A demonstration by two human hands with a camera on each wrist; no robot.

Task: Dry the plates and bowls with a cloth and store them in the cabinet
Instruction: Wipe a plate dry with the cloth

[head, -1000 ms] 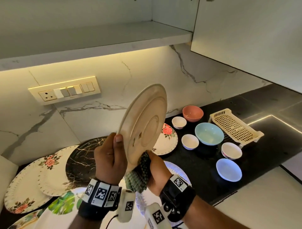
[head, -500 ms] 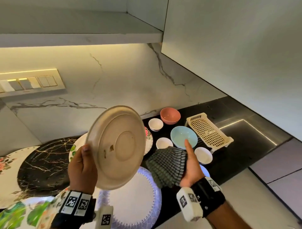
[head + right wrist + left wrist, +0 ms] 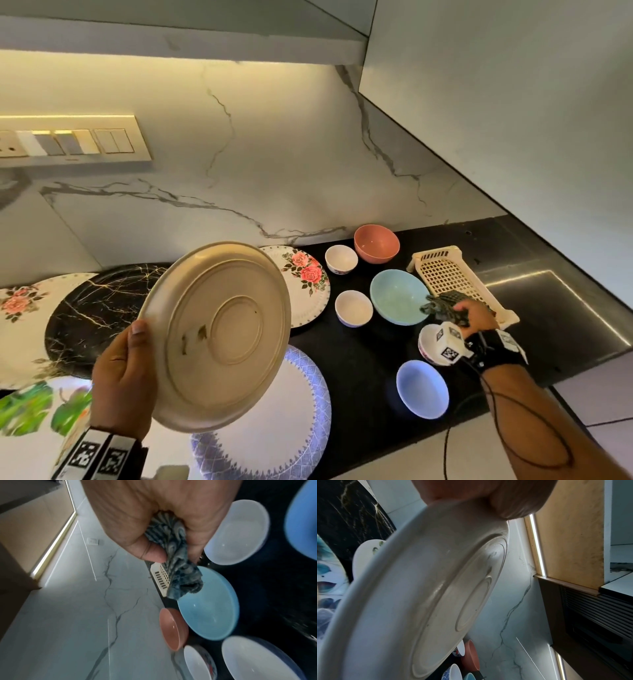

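Left wrist view: fingers (image 3: 513, 500) at top of frame, pressed on the rim of a round cream plate (image 3: 419, 595), underside with raised concentric rings facing the camera, tilted. Below the fingers, past the plate's lower edge: terracotta bowl (image 3: 471, 655), white bowl (image 3: 453, 672). Left of the fingers: black gold-veined plate (image 3: 351, 513). Behind: white marble wall (image 3: 513, 615).

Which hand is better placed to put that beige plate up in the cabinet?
Left, probably. The left hand already grips the beige plate raised by its rim, while the right hand holds the cloth low over the bowls.
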